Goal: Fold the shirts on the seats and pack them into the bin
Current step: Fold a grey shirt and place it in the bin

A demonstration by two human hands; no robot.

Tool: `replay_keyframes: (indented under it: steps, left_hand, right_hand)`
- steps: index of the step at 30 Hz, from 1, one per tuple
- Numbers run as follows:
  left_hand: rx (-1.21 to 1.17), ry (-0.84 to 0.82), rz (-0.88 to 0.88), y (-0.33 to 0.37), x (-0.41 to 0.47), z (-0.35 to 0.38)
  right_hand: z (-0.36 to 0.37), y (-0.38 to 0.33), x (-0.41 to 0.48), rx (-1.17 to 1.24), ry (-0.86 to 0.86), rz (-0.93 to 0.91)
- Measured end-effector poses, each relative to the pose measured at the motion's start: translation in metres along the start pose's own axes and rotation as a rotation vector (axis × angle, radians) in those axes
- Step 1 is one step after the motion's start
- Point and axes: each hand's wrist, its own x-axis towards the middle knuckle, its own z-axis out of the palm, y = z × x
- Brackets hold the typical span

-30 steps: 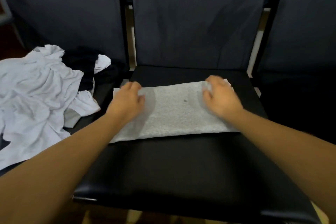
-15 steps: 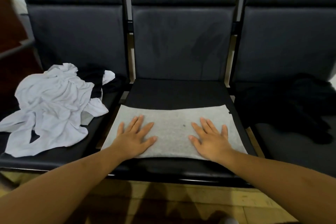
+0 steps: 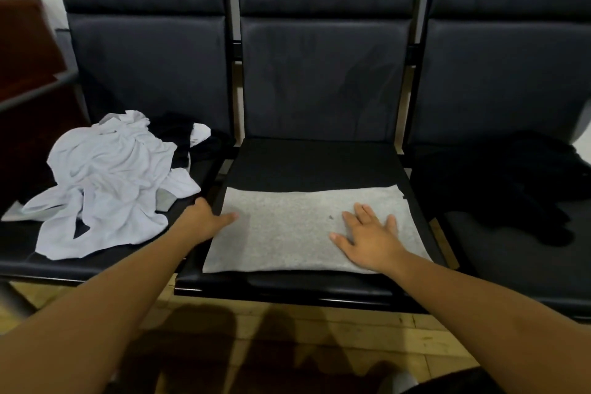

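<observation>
A grey shirt (image 3: 297,230), folded into a flat rectangle, lies on the middle seat (image 3: 313,160). My right hand (image 3: 367,237) rests flat on its right half with the fingers spread. At the shirt's left edge is my left hand (image 3: 204,221): the thumb lies on top of the cloth, and the fingers curl out of sight at the edge. On the left seat sits a crumpled heap of white shirts (image 3: 108,182) with dark cloth (image 3: 179,131) under it. A pile of black clothing (image 3: 511,182) lies on the right seat. No bin is in view.
Three dark padded seats stand in a row with tall backrests (image 3: 323,73). A dark brown piece of furniture (image 3: 28,67) stands at the far left. Below the seat fronts is a yellowish wooden floor (image 3: 319,329) with my shadow on it.
My left hand has slid from the top of the grey shirt to its left edge. My right hand stays flat on the right half. The view has pulled back a little.
</observation>
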Motion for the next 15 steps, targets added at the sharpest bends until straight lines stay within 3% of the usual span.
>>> replay_keyframes:
  steps: [11,15]
  left_hand:
    - [0.059,-0.260,0.019,0.018,-0.001,0.004]
    - [-0.255,-0.232,-0.034,0.020,-0.001,-0.003]
  right_hand:
    - [0.008,0.028,0.011,0.175,0.034,-0.087]
    - [0.008,0.033,0.012,0.201,0.064,-0.103]
